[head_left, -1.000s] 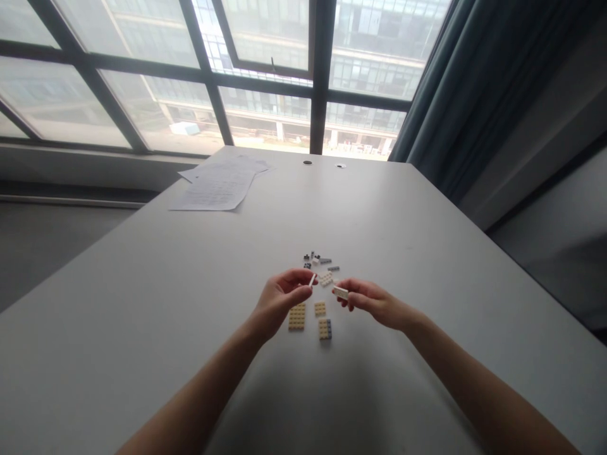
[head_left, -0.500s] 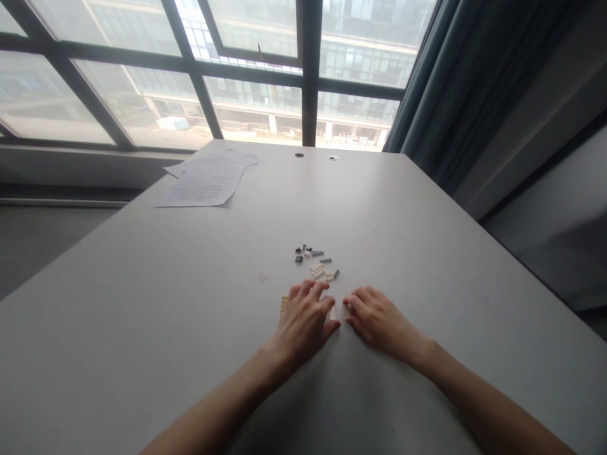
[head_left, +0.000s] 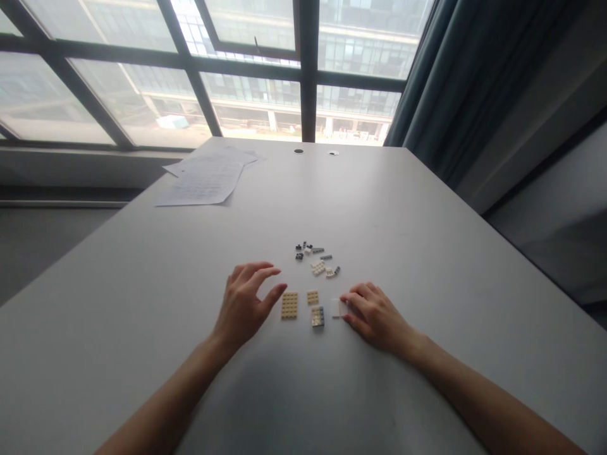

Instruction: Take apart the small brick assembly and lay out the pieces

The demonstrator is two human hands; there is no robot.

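Observation:
My left hand (head_left: 244, 302) is open, its thumb and fingers apart with nothing between them. Just right of its thumb lies a tan studded building-block plate (head_left: 289, 305). A smaller tan plate (head_left: 312, 297) lies farther right, and nearer me is a small block assembly in tan and blue-grey (head_left: 317, 316). My right hand (head_left: 377, 315) rests on the table, thumb and fingertips closed on the edge of white flat tiles (head_left: 336, 308). The fingers partly cover those tiles, so I cannot tell how many there are.
Beyond the hands lie white studded plates (head_left: 318, 268), grey strips (head_left: 318, 251) and small dark pieces (head_left: 299, 256). Printed papers (head_left: 203, 180) are at the table's far left. Two round cable holes (head_left: 298, 151) sit near the far edge, before the window.
My left hand has moved left and opened away from the white tile area, uncovering the tan plates and the small assembly. My right hand has stayed nearly in place.

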